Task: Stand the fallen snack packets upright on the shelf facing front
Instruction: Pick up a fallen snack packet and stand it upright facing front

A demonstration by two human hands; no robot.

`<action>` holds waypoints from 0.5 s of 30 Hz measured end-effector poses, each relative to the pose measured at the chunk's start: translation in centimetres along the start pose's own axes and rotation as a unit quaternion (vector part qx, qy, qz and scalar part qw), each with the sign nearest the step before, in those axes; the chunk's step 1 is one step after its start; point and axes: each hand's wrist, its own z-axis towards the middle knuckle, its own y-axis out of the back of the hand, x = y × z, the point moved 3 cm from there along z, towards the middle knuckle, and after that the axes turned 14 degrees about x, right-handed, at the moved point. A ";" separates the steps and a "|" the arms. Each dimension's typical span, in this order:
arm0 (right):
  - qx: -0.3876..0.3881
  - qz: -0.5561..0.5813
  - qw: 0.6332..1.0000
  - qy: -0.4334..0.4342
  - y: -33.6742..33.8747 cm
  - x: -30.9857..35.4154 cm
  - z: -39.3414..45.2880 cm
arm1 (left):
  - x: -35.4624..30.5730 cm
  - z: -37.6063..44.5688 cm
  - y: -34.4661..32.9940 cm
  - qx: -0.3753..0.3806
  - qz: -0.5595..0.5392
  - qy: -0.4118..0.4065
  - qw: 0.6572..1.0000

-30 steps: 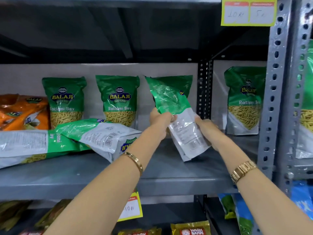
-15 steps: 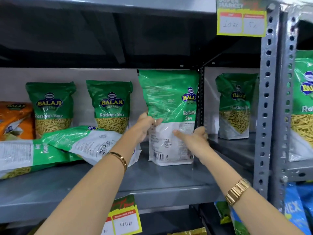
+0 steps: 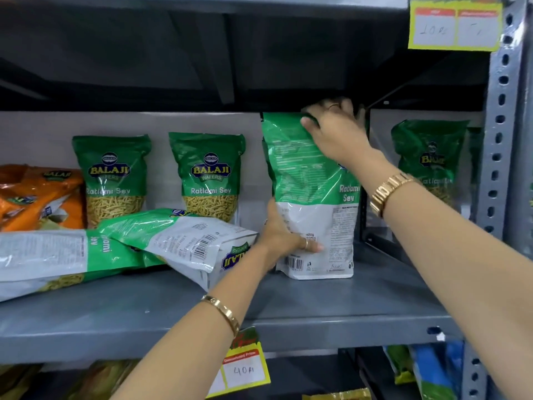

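A green and white snack packet [image 3: 310,183] stands upright on the grey shelf [image 3: 317,307], its printed back side towards me. My right hand [image 3: 334,125] grips its top edge. My left hand [image 3: 284,235] holds its lower left side, fingers across the white panel. Left of it, two fallen packets lie flat: one [image 3: 184,241] rests tilted on top of another long one [image 3: 52,258]. Two upright packets [image 3: 111,180] [image 3: 209,176] stand at the back, labels facing front.
An orange packet [image 3: 34,194] lies at the far left. Another green packet [image 3: 427,157] stands in the bay beyond the perforated upright [image 3: 496,140]. Price tags hang at the upper shelf [image 3: 454,24] and at this shelf's front edge [image 3: 242,368]. The upper shelf sits just above the held packet.
The packet went from tilted in the air to standing on the shelf. My right hand moved from its lower side up to its top edge; my left hand stayed low.
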 end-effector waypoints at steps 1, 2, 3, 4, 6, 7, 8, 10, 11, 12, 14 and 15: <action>0.027 0.018 0.999 -0.007 -0.2 0.0 0.5 | 0.2 0.1 0.1 0.000 -0.006 -0.006 1.000; 0.045 0.038 0.998 -0.013 -0.3 0.0 0.8 | 0.4 0.1 0.1 0.001 -0.009 -0.011 1.000; 0.054 0.055 0.997 -0.018 -0.4 0.0 1.0 | 0.4 0.2 0.2 0.001 -0.012 -0.015 1.000; 0.055 0.061 0.996 -0.025 -0.5 0.1 1.2 | 0.6 0.5 0.3 -0.002 -0.012 -0.015 1.000; 0.037 0.048 0.997 -0.037 -0.2 0.3 1.7 | 0.9 0.8 0.3 -0.006 -0.005 -0.021 1.000; 0.024 0.037 0.998 -0.042 0.1 0.4 2.0 | 0.9 0.9 0.3 -0.005 0.000 -0.023 1.000; 0.016 0.027 0.999 -0.044 0.5 0.6 2.4 | 0.9 0.9 0.2 -0.003 0.004 -0.020 1.000; 0.013 0.017 0.999 -0.044 1.0 0.9 3.0 | 0.8 1.0 0.2 0.002 0.006 -0.014 1.000; 0.010 0.017 0.999 -0.044 0.9 1.1 3.0 | 0.8 1.0 0.2 0.003 0.005 -0.010 1.000; -0.002 0.021 0.999 -0.044 0.9 1.0 2.9 | 0.9 1.0 0.2 0.005 0.003 -0.009 1.000; -0.053 0.031 0.997 -0.038 0.6 0.8 2.2 | 1.1 0.9 0.2 0.009 -0.002 -0.013 1.000; -0.083 0.038 0.995 -0.032 0.3 0.8 1.6 | 1.2 0.8 0.2 0.014 -0.012 -0.017 1.000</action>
